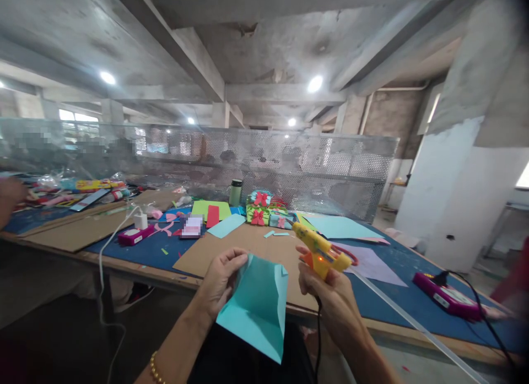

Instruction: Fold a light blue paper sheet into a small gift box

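My left hand [221,282] is closed on a folded piece of teal paper [258,307], gripping its upper left edge in front of the table's near edge. Just to the right, my right hand [326,293] grips a yellow hot glue gun [320,250] by its handle. The gun's nozzle points up and to the left, above the paper. A clear glue stick [413,326] sticks out of the back of the gun toward the lower right. A black cord hangs down from the handle.
The blue-covered table [149,252] carries brown cardboard sheets [248,243], coloured paper, small gift boxes with bows [262,210], a green bottle [235,192] and two pink power strips [448,296]. A mesh partition stands behind. Another person's hand [8,196] shows at far left.
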`<act>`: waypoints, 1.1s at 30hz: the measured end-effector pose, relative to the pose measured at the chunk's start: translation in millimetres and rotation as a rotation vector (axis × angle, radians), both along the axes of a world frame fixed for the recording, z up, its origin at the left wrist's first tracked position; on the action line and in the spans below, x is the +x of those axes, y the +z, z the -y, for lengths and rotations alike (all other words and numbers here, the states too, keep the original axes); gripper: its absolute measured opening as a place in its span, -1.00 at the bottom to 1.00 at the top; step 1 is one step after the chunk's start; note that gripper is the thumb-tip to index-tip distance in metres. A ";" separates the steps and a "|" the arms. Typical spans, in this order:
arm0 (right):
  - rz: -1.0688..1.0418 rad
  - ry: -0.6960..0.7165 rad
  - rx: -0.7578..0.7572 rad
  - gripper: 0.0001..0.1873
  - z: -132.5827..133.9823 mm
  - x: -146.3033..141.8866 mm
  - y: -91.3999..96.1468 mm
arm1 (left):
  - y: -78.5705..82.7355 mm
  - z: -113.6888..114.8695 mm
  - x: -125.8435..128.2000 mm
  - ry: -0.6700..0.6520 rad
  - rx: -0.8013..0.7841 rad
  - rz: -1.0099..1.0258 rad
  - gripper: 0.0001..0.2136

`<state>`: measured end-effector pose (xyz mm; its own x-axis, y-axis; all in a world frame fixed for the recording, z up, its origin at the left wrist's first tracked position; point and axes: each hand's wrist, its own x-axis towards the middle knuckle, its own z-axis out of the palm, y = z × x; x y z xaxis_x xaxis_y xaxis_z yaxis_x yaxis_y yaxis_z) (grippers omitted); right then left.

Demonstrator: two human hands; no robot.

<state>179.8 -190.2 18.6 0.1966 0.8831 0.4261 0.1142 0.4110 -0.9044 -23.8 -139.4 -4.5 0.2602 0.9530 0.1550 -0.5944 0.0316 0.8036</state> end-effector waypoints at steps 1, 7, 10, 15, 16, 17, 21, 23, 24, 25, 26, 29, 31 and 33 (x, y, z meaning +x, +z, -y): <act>-0.051 0.011 0.001 -0.63 -0.2 -1.7 -0.5 | -1.4 0.3 1.0 -0.017 -0.003 0.012 -0.68; -0.150 0.071 -0.052 -0.37 4.5 -4.0 -9.5 | -3.8 5.3 8.9 0.063 0.070 -0.074 -0.64; -0.117 0.070 -0.066 -0.39 7.8 -2.8 -13.0 | -3.1 9.2 13.5 0.144 0.127 -0.119 -0.62; -0.050 0.043 -0.071 -0.39 3.0 0.5 -17.8 | -8.3 7.6 17.5 0.107 0.101 -0.114 -0.62; -0.045 0.038 -0.078 -0.39 0.8 1.6 -19.3 | -9.7 6.2 17.5 0.098 0.091 -0.103 -0.61; -0.033 0.033 -0.084 -0.39 -1.5 2.7 -21.1 | -10.7 4.7 17.3 0.086 0.079 -0.089 -0.61; 0.039 0.007 -0.100 -0.45 -7.0 3.9 -25.7 | -11.4 -1.7 17.2 0.014 0.022 -0.044 -0.55; 0.025 -0.002 -0.111 -0.47 -7.4 1.7 -25.1 | -11.0 -5.8 18.6 -0.021 -0.001 -0.035 -0.49; 0.007 -0.002 -0.110 -0.47 -7.3 0.3 -24.3 | -11.1 -8.5 19.4 -0.032 -0.006 -0.038 -0.45; -0.007 -0.001 -0.104 -0.47 -7.3 -0.9 -23.5 | -11.3 -11.5 20.1 -0.046 -0.005 -0.051 -0.41; -0.014 0.000 -0.095 -0.48 -7.6 -1.8 -22.8 | -11.3 -14.8 20.4 -0.063 0.003 -0.079 -0.38; -0.009 -0.016 -0.065 -0.53 -10.8 -1.6 -23.0 | -8.1 -22.0 16.9 -0.014 0.118 -0.291 -0.39; -0.021 -0.051 -0.048 -0.55 -14.8 -0.2 -24.6 | -1.6 -20.1 11.3 0.242 0.301 -0.508 -0.48; -0.058 -0.080 -0.026 -0.54 -18.7 0.4 -25.7 | 7.1 -10.2 6.1 0.626 0.539 -0.702 -0.62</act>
